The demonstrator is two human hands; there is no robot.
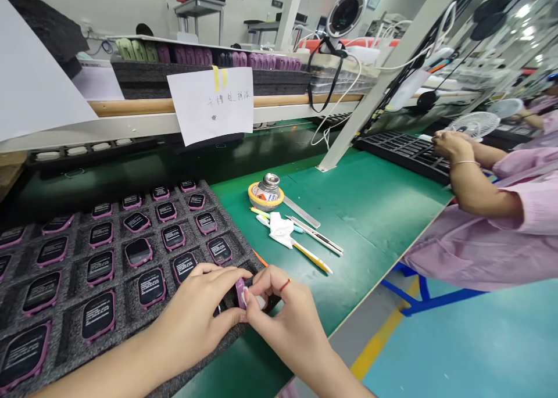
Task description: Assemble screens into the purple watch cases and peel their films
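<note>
My left hand [200,302] grips a purple smartwatch case [240,292] on its edge, over the near right corner of a dark foam tray [233,232]. Pressed against the case's side is a small white cloth [261,302], pinched between the thumb and fingers of my right hand [285,311]. My fingers cover much of both the case and the cloth. Several purple watches with lit black screens, such as one watch [151,287], lie face up in the tray's pockets.
Beyond my hands lie a toothbrush wrapped in white cloth [281,228], a utility knife [320,235], a steel ruler [301,212] and a round yellow-rimmed container [265,197]. A shelf with a paper note [211,107] crosses behind. At right, a co-worker in pink [483,229] handles a black tray [401,154].
</note>
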